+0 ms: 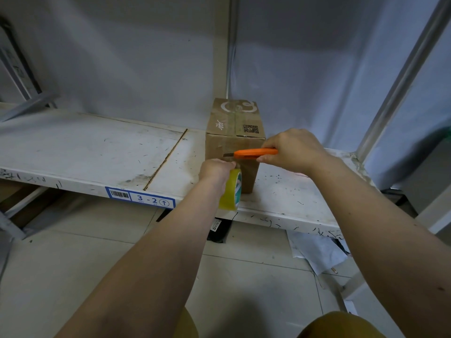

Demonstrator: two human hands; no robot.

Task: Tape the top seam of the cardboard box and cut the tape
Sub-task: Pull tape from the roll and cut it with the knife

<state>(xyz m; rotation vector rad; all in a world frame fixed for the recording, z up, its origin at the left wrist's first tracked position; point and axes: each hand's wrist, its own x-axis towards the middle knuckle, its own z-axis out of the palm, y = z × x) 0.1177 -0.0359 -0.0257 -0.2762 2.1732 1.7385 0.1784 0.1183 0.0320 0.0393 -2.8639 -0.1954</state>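
The brown cardboard box (pixel 234 132), printed with a white swirl logo and a QR code, stands on the scuffed white metal shelf board (pixel 97 152), close to the shelf's front lip and just in front of a pale upright post (pixel 225 45). Clear tape runs along its top seam and down over the near face. To the box's left the board lies bare and wide, crossed by one panel joint; to its right there is a shorter stretch before the slanted metal upright (pixel 405 76). Against the lower near face hangs the yellowish roll of clear packing tape (pixel 231 191), overhanging the shelf edge, and the left hand (pixel 216 170) is closed around the roll's top, knuckles up, forearm reaching straight in from below. The right hand (pixel 292 150) is clenched on the orange utility knife (pixel 253 153), held level across the box's near face, its short grey blade pointing left and sitting just above the left hand's fingers. A blue and white shelf label (pixel 140 197) reading 3-2 sits on the front lip, and loose pale papers (pixel 317 250) lie on the tiled floor below.
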